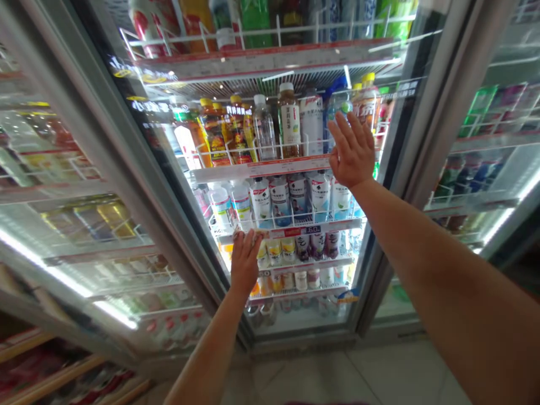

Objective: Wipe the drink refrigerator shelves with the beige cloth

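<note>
A glass cooler door point(295, 323) stands in front of me, with lit shelves of drinks behind it. My right hand point(353, 149) is raised at the upper right, fingers stretched out and a little apart, palm towards the glass. It overlaps a blue-capped bottle point(338, 101) on the shelf behind. Lower and to the left, my left hand point(245, 264) reaches up with its fingers extended close to the pane. A pale, crumpled-looking patch shows at its fingertips; whether this is a cloth or a reflection I cannot tell. Contact with the glass is hard to judge for both hands.
Metal door frames point(417, 169) run down either side of the pane. More drink coolers stand left and right. A rack with wooden-looking edges point(63, 388) is at the lower left. Pale floor tiles point(312, 377) lie below the door.
</note>
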Demonstrator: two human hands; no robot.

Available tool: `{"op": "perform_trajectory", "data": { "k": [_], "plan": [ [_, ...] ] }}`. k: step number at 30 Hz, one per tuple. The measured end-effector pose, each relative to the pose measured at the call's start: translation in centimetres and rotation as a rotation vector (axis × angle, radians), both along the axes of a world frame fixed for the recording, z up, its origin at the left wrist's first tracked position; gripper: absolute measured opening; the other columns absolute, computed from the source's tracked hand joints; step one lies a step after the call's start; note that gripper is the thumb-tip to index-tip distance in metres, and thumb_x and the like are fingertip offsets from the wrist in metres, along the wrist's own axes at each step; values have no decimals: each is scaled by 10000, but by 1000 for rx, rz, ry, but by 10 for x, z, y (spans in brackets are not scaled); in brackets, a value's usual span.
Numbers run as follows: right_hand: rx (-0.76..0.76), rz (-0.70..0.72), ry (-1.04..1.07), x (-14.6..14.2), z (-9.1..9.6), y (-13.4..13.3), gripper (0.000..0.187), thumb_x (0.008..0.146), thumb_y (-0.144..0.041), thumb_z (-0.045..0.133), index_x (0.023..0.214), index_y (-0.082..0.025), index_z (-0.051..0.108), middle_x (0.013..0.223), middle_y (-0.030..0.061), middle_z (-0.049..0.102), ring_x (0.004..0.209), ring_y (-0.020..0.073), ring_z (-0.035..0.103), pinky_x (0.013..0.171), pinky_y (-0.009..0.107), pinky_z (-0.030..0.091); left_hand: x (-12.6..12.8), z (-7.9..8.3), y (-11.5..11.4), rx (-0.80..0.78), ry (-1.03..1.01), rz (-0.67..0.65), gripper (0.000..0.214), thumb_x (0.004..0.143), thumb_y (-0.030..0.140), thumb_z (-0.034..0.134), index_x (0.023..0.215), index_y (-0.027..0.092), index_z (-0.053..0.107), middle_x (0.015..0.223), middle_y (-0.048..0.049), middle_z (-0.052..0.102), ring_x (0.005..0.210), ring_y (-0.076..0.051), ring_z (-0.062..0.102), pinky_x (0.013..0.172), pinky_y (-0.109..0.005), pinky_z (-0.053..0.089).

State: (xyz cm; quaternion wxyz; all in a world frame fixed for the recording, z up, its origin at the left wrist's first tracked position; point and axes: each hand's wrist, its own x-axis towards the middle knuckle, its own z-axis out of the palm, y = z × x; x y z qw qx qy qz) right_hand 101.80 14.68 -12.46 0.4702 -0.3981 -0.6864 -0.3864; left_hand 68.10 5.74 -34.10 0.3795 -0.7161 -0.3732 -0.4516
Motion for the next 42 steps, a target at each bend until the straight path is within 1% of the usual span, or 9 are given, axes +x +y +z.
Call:
{"op": "perform_trajectory", "data": {
  "k": [7,14,16,22,27,29,35,37,42],
  "plan": [
    [-24,-1,10,0,0,0,601,983,-244,352,1583,-235,390,1659,21,328,1587,247,203,1308,576,190,-48,49,15,49,-176,57,586,998,17,375,1554,182,460,1660,-131,287,1567,-293,181,1296,-555,216],
    [-62,13,14,0,1,-4,611,983,-245,352,1593,-228,373,1666,11,306,1593,246,178,1322,579,156,-55,-28,9,-24,-270,98,448,1048,148,404,1480,159,519,1627,-167,339,1538,-392,231,1252,-666,253],
    [-67,6,13,0,1,-6,603,993,-252,336,1595,-231,371,1668,0,298,1594,236,172,1329,559,150,-62,-25,12,-27,-261,104,455,1050,149,406,1493,171,511,1615,-175,358,1538,-391,234,1251,-671,248],
    [-100,17,19,-1,2,-7,608,995,-254,332,1602,-247,360,1670,-17,283,1596,239,164,1333,561,125,-77,25,24,37,-288,179,491,1070,139,365,1555,112,431,1646,-213,272,1555,-361,197,1275,-607,213],
    [-103,40,30,-2,2,-6,616,983,-245,342,1599,-243,368,1667,7,308,1596,257,164,1325,581,138,-61,-18,12,84,-236,179,488,1062,121,392,1548,130,435,1634,-207,304,1555,-345,208,1247,-623,272],
    [-94,49,27,-1,2,-5,621,974,-236,350,1595,-233,373,1666,16,316,1594,263,170,1320,591,144,-61,-20,11,94,-199,174,494,1058,108,395,1550,133,431,1628,-203,322,1560,-334,194,1251,-622,265],
    [-95,45,24,-1,1,-5,626,977,-244,350,1603,-254,354,1669,-1,303,1595,253,165,1322,577,141,-67,75,32,138,-164,180,506,1058,93,372,1561,120,426,1670,-148,255,1568,-334,147,1284,-596,215],
    [-96,47,30,-1,1,-5,625,976,-246,353,1600,-263,358,1665,-6,312,1593,256,177,1317,585,153,-55,88,35,136,-140,165,510,1056,96,368,1561,119,430,1665,-154,266,1567,-338,155,1282,-602,223],
    [-50,25,19,-2,2,-3,606,989,-253,342,1593,-244,378,1661,-2,317,1587,243,206,1313,563,187,-5,42,26,66,-21,81,521,1030,70,365,1512,198,519,1587,-126,431,1562,-280,200,1278,-531,291]
  ]
}}
